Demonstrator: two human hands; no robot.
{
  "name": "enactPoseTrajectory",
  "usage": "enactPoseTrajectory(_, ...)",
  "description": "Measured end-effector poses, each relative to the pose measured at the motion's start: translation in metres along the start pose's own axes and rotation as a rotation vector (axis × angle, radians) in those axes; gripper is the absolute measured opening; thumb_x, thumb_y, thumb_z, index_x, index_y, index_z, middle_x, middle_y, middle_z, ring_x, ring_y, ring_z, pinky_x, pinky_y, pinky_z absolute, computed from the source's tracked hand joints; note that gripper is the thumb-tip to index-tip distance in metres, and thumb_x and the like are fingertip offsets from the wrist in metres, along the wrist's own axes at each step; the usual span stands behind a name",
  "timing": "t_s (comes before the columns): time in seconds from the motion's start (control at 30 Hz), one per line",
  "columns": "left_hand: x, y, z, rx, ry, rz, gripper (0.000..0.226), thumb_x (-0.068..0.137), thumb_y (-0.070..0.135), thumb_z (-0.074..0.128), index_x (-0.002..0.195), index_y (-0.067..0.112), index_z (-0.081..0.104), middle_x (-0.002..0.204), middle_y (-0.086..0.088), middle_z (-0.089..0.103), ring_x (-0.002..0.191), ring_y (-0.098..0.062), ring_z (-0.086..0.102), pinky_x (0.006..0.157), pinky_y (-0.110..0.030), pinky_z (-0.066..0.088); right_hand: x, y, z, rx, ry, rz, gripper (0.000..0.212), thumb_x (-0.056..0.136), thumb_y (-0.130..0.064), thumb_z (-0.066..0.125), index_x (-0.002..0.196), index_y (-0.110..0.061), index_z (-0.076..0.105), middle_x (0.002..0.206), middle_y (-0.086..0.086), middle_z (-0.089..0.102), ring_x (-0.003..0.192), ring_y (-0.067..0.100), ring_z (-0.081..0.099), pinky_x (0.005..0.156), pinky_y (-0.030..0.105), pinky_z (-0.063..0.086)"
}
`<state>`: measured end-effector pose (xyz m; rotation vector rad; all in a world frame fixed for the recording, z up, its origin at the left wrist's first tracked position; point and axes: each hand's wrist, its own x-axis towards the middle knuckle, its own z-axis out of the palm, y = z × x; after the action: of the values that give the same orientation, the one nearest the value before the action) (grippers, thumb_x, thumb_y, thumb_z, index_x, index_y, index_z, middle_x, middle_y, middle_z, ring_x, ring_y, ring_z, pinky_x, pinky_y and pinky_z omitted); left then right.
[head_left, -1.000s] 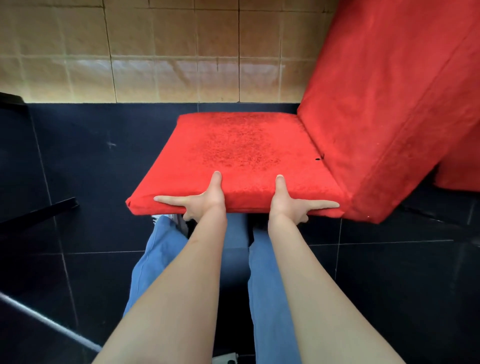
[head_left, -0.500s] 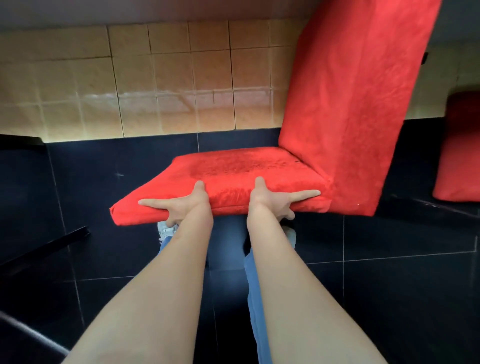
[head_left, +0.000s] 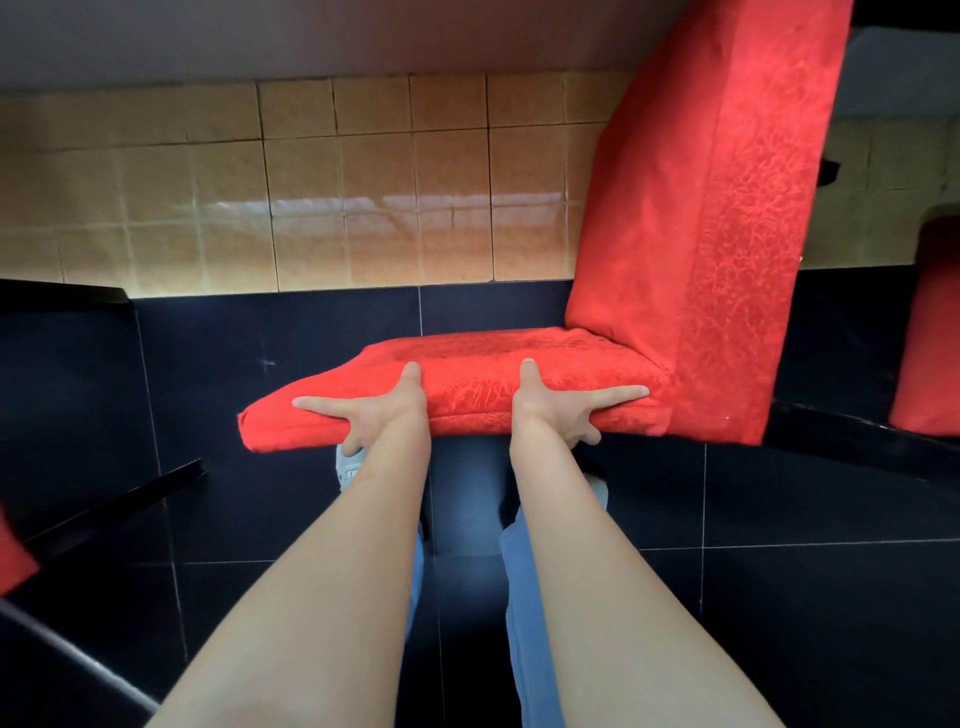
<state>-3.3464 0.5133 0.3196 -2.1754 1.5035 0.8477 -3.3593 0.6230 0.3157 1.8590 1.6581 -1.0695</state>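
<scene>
Gripping a flat red cushion (head_left: 483, 374) by its near edge, a person looks down along two bare forearms. The left hand (head_left: 382, 415) and right hand (head_left: 558, 410) each clamp that edge the same way. The thumb lies on the top face, the index finger stretches sideways along the front band, and the other fingers curl underneath. This wide hold probably steadies the soft pad and stops it sagging.

The cushion hangs level in the air above the dark tiled floor (head_left: 779, 571), in front of the person's legs. Its far right corner reaches the foot of a tall red cushion (head_left: 701, 234), which stands upright by the tan tiled wall (head_left: 363, 208). The level, two-handed grip suggests the pad is being set beside that upright one or taken away from it.

The cushion's underside and most of the curled fingers are hidden. It is hard to tell whether the two cushions touch or only sit close together. The frame cuts off the top of the tall cushion. The frame also cuts off another red cushion (head_left: 930, 338) at the right edge and a red corner (head_left: 13, 551) at the left edge. Black bars (head_left: 119, 499) cross the floor on the left, and what they belong to is unclear. Blue jeans (head_left: 524, 597) and a pale shoe (head_left: 348, 462) show below the cushion.
</scene>
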Motion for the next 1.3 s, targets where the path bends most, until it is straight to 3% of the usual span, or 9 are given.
enactPoseTrajectory(0.3,0.005,0.001,-0.005,-0.067,-0.074,0.011,0.129,0.064,0.054,0.081,0.148,0.038,-0.014,0.123,-0.022,0.047,0.068,-0.031,0.054,0.082,-0.047,0.054,-0.001,0.003,-0.009,-0.075,-0.04,-0.053,0.132,0.073,-0.049,0.078,0.14,-0.039,-0.036,0.127,0.024,0.037,0.078,0.032,0.051,0.072,0.039,0.037)
enactPoseTrajectory(0.4,0.008,-0.002,-0.01,0.01,-0.098,0.055,0.13,0.069,0.06,0.075,0.143,0.04,-0.03,0.123,-0.026,0.048,0.062,-0.027,0.051,0.085,-0.047,0.054,-0.004,0.001,-0.011,-0.112,-0.051,-0.073,0.13,0.075,-0.05,0.077,0.141,-0.036,-0.035,0.132,0.027,0.034,0.09,0.037,0.056,0.079,0.041,0.04)
enactPoseTrajectory(0.47,0.011,-0.006,-0.014,0.022,-0.141,0.081,0.124,0.074,0.061,0.07,0.142,0.041,-0.032,0.125,-0.026,0.048,0.069,-0.031,0.058,0.089,-0.048,0.052,-0.006,0.0,-0.013,-0.129,-0.037,-0.071,0.129,0.076,-0.047,0.077,0.143,-0.035,-0.033,0.145,0.032,0.019,0.109,0.044,0.053,0.092,0.046,0.04)
enactPoseTrajectory(0.57,0.02,-0.011,-0.023,-0.082,-0.245,0.097,0.117,0.079,0.048,0.071,0.143,0.046,-0.027,0.137,-0.026,0.043,0.094,-0.035,0.056,0.099,-0.051,0.044,-0.014,0.005,-0.015,-0.126,-0.005,-0.085,0.127,0.079,-0.034,0.078,0.144,-0.036,-0.031,0.155,0.029,-0.013,0.139,0.049,0.022,0.11,0.056,0.024)
enactPoseTrajectory(0.67,0.032,-0.02,-0.045,-0.007,-0.281,0.214,0.113,0.08,0.035,0.074,0.147,0.046,-0.017,0.147,-0.03,0.027,0.113,-0.036,0.049,0.096,-0.035,0.036,-0.03,0.022,-0.012,-0.305,0.01,-0.324,0.118,0.082,-0.021,0.075,0.148,-0.036,-0.022,0.157,0.02,-0.019,0.146,0.04,-0.004,0.112,0.061,0.013)
enactPoseTrajectory(0.73,0.043,-0.026,-0.061,0.184,-0.257,0.324,0.114,0.078,0.035,0.076,0.149,0.045,-0.012,0.151,-0.031,0.01,0.12,-0.04,0.044,0.099,-0.043,0.035,-0.041,0.033,-0.006,-0.496,0.001,-0.495,0.112,0.083,-0.019,0.073,0.151,-0.034,-0.015,0.158,0.017,-0.02,0.146,0.038,-0.009,0.113,0.061,0.008)
enactPoseTrajectory(0.87,0.064,-0.029,-0.086,0.46,-0.14,0.483,0.113,0.073,0.037,0.081,0.15,0.047,-0.001,0.157,-0.019,-0.02,0.146,-0.038,0.0,0.106,-0.064,0.022,-0.058,0.039,0.013,-0.817,-0.104,-0.648,0.106,0.081,-0.015,0.072,0.153,-0.035,-0.005,0.159,0.011,-0.018,0.145,0.039,-0.014,0.114,0.06,0.004)
enactPoseTrajectory(1.07,0.1,-0.011,-0.101,0.721,-0.206,0.812,0.106,0.063,0.038,0.088,0.147,0.04,0.024,0.16,-0.008,-0.009,0.145,-0.036,0.0,0.105,-0.062,0.027,-0.065,0.034,0.035,-1.314,-0.275,-0.83,0.113,0.071,-0.027,0.082,0.152,-0.039,0.005,0.161,0.006,-0.015,0.142,0.041,-0.024,0.111,0.062,-0.009)
enactPoseTrajectory(1.3,0.131,-0.001,-0.112,0.769,-0.396,1.0,0.105,0.061,0.037,0.089,0.148,0.031,0.03,0.154,-0.01,0.016,0.141,-0.034,0.012,0.109,-0.055,0.031,-0.053,0.027,0.044,-1.51,-0.284,-0.97,0.123,0.063,-0.046,0.085,0.152,-0.038,0.002,0.16,0.009,0.001,0.145,0.039,-0.012,0.108,0.068,-0.006)
